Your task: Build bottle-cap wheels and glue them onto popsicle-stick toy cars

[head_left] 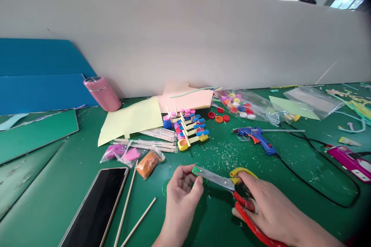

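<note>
Near the front middle, my left hand (182, 197) pinches a small green piece (197, 170) between thumb and fingers. My right hand (266, 204) is wrapped round the handles of scissors (217, 178) with red and yellow grips. Their blades point left and lie against the green piece. Under my hands a green round item partly shows; my left hand hides much of it. Beyond them stands a row of colourful small assemblies (188, 127) made of sticks and blue, pink and yellow parts.
A phone (95, 208), wooden sticks (127, 200) and bagged clay (148, 164) lie left. A blue glue gun (257, 137) with its cable, a purple power strip (350, 162) and bagged bottle caps (237, 104) are right. A pink cup (103, 94) stands behind.
</note>
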Demonstrator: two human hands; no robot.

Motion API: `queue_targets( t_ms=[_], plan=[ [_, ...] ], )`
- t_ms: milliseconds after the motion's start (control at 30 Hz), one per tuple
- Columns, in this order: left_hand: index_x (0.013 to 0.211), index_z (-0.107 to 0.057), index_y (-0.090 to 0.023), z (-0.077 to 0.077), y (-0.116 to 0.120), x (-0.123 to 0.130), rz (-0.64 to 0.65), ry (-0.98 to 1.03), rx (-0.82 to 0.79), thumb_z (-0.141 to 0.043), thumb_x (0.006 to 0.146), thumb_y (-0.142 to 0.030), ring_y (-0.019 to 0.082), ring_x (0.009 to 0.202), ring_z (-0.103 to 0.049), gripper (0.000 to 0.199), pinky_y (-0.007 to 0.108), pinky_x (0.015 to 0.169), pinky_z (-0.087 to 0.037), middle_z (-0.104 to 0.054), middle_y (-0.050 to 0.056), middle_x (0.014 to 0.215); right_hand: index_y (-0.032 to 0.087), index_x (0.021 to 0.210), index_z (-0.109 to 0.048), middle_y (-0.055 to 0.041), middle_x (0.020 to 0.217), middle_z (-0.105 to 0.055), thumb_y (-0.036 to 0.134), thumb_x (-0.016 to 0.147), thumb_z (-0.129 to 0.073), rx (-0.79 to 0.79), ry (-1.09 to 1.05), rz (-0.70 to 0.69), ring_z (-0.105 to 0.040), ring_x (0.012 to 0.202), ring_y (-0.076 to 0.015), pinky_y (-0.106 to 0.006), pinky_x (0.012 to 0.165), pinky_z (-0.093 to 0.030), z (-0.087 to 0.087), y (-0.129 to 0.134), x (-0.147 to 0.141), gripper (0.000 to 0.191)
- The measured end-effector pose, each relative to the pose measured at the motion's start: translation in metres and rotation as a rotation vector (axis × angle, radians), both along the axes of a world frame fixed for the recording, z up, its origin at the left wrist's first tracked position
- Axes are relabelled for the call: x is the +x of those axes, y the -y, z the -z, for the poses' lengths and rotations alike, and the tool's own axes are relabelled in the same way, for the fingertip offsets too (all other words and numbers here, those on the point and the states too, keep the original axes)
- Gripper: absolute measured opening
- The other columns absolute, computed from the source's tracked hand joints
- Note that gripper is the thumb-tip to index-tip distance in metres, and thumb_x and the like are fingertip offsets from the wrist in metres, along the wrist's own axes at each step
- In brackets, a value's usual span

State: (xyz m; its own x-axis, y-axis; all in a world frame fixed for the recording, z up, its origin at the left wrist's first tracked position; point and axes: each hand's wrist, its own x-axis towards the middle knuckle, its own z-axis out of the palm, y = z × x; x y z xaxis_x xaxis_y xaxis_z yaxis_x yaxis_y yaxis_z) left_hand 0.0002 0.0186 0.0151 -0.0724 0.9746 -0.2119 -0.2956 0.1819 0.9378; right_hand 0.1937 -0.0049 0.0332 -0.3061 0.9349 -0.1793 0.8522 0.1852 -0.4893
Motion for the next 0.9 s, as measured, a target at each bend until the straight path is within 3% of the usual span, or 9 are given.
queue_targets(
  t_ms=[200, 333, 500, 667, 900],
  plan=[
    [0.081, -0.059, -0.015, 0.0, 0.0, 0.001, 0.001, -0.018, -0.014, -0.069, 0.062, -0.028, 0.011, 0.054, -0.05, 0.025, 0.021, 0.052, -0.041, -0.057, -0.001, 0.058, 0.02, 0.092, -0.046, -0.0023, 0.07, -0.06, 0.045, 0.076, -0.053, 0.125, 0.094, 0.001, -0.057, 0.058, -0.0194, -0.027, 0.049, -0.038, 0.008, -0.005, 0.004, 0.03],
    [0.084, -0.059, -0.015, 0.0, 0.002, 0.002, -0.061, -0.056, 0.025, -0.069, 0.063, -0.027, 0.01, 0.054, -0.05, 0.026, 0.02, 0.051, -0.041, -0.056, -0.001, 0.06, 0.021, 0.086, -0.046, -0.0004, 0.065, -0.059, 0.046, 0.077, -0.052, 0.075, 0.115, 0.005, -0.056, 0.053, -0.0185, -0.026, 0.046, -0.035, 0.008, -0.006, 0.005, 0.027],
    [0.086, -0.058, -0.015, -0.001, 0.002, -0.001, 0.029, -0.016, 0.046, -0.07, 0.063, -0.025, 0.012, 0.06, -0.056, 0.028, 0.022, 0.055, -0.045, -0.06, 0.002, 0.074, 0.023, 0.082, -0.042, 0.002, 0.06, -0.057, 0.039, 0.083, -0.047, -0.03, 0.003, 0.09, -0.055, 0.052, -0.0173, -0.025, 0.047, -0.035, 0.003, -0.01, 0.009, 0.017],
    [0.088, -0.057, -0.018, -0.003, 0.002, -0.002, 0.102, 0.136, 0.033, -0.071, 0.064, -0.025, 0.013, 0.065, -0.06, 0.029, 0.023, 0.062, -0.047, -0.064, 0.003, 0.074, 0.023, 0.09, -0.04, 0.0025, 0.062, -0.055, 0.04, 0.08, -0.051, 0.019, -0.043, 0.095, -0.051, 0.05, -0.0157, -0.025, 0.047, -0.036, 0.0, -0.009, 0.011, 0.023],
    [0.091, -0.059, -0.02, -0.003, 0.0, -0.002, 0.112, 0.131, 0.055, -0.073, 0.062, -0.021, 0.013, 0.075, -0.057, 0.032, 0.019, 0.063, -0.045, -0.063, 0.002, 0.082, 0.024, 0.091, -0.039, 0.0041, 0.062, -0.049, 0.04, 0.081, -0.049, -0.025, -0.099, 0.102, -0.047, 0.051, -0.0141, -0.024, 0.047, -0.037, 0.003, -0.004, 0.012, 0.022]
  ],
)
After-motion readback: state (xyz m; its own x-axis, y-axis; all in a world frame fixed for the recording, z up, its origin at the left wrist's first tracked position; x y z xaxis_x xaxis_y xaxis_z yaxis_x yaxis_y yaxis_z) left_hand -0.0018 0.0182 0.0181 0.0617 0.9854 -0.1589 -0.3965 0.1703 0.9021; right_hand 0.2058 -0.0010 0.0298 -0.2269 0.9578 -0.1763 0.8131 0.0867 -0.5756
